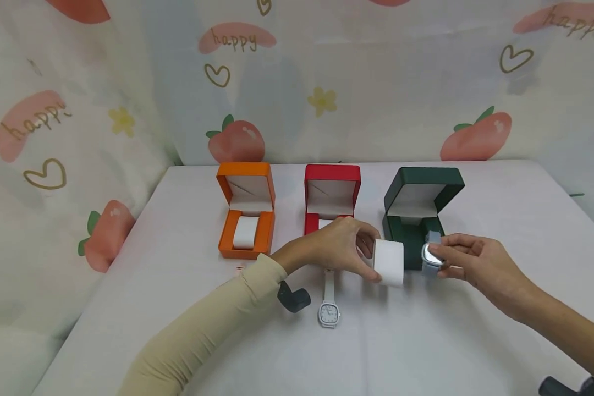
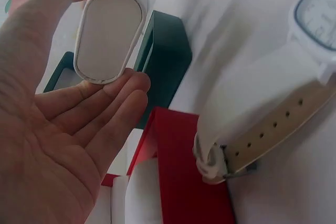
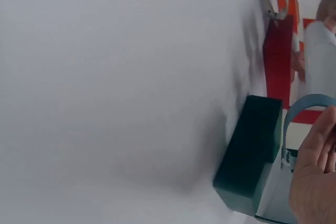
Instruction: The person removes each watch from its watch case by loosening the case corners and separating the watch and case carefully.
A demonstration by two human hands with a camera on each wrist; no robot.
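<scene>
While the left hand (image 1: 344,242) pinches the light, soft white oval watch cushion (image 1: 390,262) at its ends at frame centre, the right hand (image 1: 475,259) grips the scratch-prone pale blue square-faced wristwatch (image 1: 430,254) by its case edges.

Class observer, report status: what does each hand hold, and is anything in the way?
Left hand grips white oval watch cushion. Right hand pinches grey strapped watch before open dark green box. White strapped watch lies loose nearby.

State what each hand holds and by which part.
The left hand holds the white watch cushion by its end, thumb and fingers across it. The right hand pinches the grey-blue watch at its case.
</scene>
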